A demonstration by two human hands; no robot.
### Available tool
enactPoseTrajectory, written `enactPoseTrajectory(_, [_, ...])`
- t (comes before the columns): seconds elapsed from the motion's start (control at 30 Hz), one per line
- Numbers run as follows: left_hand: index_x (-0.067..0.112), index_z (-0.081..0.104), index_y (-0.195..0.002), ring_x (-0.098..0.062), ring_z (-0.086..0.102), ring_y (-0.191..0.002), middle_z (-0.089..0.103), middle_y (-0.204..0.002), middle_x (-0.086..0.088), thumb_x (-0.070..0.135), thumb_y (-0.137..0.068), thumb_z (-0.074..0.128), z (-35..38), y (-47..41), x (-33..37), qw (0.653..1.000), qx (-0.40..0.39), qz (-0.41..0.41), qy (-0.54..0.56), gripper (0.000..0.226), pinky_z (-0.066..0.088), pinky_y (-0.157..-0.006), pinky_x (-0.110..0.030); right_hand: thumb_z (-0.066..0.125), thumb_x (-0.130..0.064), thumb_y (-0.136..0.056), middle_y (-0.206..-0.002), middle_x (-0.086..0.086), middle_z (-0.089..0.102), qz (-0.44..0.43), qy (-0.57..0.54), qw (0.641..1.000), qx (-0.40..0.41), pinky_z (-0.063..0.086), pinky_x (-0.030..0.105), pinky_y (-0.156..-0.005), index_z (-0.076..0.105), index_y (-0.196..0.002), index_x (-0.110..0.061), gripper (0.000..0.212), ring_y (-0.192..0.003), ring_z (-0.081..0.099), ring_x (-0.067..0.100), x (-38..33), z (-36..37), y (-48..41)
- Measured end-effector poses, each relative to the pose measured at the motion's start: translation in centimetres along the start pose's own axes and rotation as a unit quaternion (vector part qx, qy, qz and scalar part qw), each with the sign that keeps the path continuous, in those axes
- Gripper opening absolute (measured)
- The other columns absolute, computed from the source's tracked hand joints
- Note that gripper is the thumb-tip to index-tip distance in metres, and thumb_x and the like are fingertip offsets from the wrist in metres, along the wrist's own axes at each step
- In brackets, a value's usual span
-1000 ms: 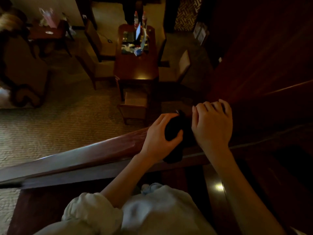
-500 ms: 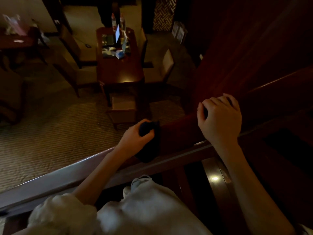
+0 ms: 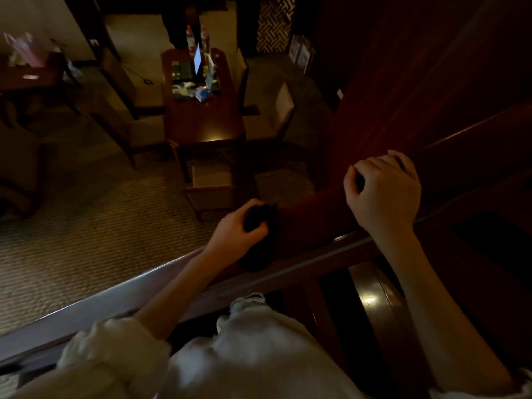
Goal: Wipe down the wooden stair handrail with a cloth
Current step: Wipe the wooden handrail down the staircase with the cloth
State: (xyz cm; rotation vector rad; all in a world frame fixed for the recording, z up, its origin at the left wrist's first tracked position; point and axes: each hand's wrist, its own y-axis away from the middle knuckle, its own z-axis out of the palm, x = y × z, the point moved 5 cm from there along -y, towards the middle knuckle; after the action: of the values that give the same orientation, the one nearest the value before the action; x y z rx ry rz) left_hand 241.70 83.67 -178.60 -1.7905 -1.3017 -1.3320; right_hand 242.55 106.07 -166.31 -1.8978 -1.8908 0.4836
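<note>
Dark wood fills our view from the staircase. The handrail (image 3: pixel 115 302) climbs from lower left to upper right, and our left hand (image 3: pixel 237 230) grips a bunched dark cloth (image 3: pixel 256 221) against its top. The cloth's loose end drapes down the near side of the rail.

Higher up the same rail lies our right hand (image 3: pixel 384 194), wrist on the wood and fingers curled over the top. In this dim light we cannot tell whether it clasps the rail or merely rests there. A bare reddish stretch of rail separates the two hands. A white sleeve (image 3: pixel 115 344) bunches at our left forearm.

Past the rail we look down on a patterned carpet (image 3: pixel 86 226) and a long polished table (image 3: pixel 203 122). Its far end is crowded with two bottles (image 3: pixel 190 38), a lit screen (image 3: pixel 197 57) and a pale blue packet (image 3: pixel 203 95). A padded chair (image 3: pixel 283 108) stands at the table's right side and a stool (image 3: pixel 210 185) at its near end.

Far left, a pink bag (image 3: pixel 27 50) sits on a side table (image 3: pixel 26 82). Wood panelling (image 3: pixel 403 82) rises at right, and a light glints off a stair tread (image 3: pixel 371 298) below our right forearm.
</note>
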Motion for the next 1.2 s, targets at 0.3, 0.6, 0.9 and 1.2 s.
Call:
enactPoseTrajectory(0.3, [0.024, 0.053, -0.109, -0.01, 0.062, -0.07, 0.062, -0.084, 0.006, 0.031, -0.092, 0.059, 5.0, -5.3, 8.9, 0.995, -0.048, 0.073, -0.042, 0.02, 0.053, -0.065, -0.028, 0.045, -0.025, -0.094, -0.077, 0.005, 0.067, 0.0, -0.01, 1.0, -0.001, 0.036, 0.04, -0.103, 0.065, -0.077, -0.01, 0.03, -0.082, 0.061, 0.023, -0.2, -0.2, -0.1])
enactPoseTrajectory(0.6, [0.035, 0.058, -0.098, -0.012, 0.063, -0.066, 0.064, -0.078, 0.007, 0.038, -0.081, 0.055, -0.8, 0.7, -1.4, 0.999, 0.001, -0.031, 0.028, 0.017, 0.051, -0.066, -0.037, 0.048, -0.023, -0.095, -0.078, 0.005, 0.069, 0.003, -0.002, 1.0, 0.008, 0.036, 0.039, -0.105, 0.068, -0.079, -0.01, 0.029, -0.082, 0.063, 0.022, -0.1, -0.1, 0.0])
enactPoseTrajectory(0.9, [0.022, 0.054, -0.113, -0.01, 0.064, -0.074, 0.064, -0.09, 0.005, 0.036, -0.09, 0.058, 4.7, -3.4, 8.9, 0.994, 0.014, 0.101, -0.036, 0.027, 0.057, -0.07, -0.036, 0.047, -0.022, -0.094, -0.074, 0.005, 0.068, 0.009, -0.004, 1.0, 0.028, 0.038, 0.04, -0.103, 0.066, -0.074, -0.009, 0.03, -0.078, 0.062, 0.024, 0.0, 0.0, 0.0])
enactPoseTrajectory(1.2, [0.042, 0.052, -0.093, -0.011, 0.064, -0.06, 0.064, -0.072, 0.006, 0.041, -0.08, 0.054, -1.1, 1.7, -1.3, 0.995, 0.084, -0.01, -0.051, 0.013, 0.054, -0.06, -0.039, 0.048, -0.023, -0.095, -0.075, 0.005, 0.068, 0.012, 0.001, 0.999, 0.03, 0.037, 0.039, -0.105, 0.067, -0.076, -0.01, 0.03, -0.08, 0.063, 0.022, 0.1, 0.1, 0.1])
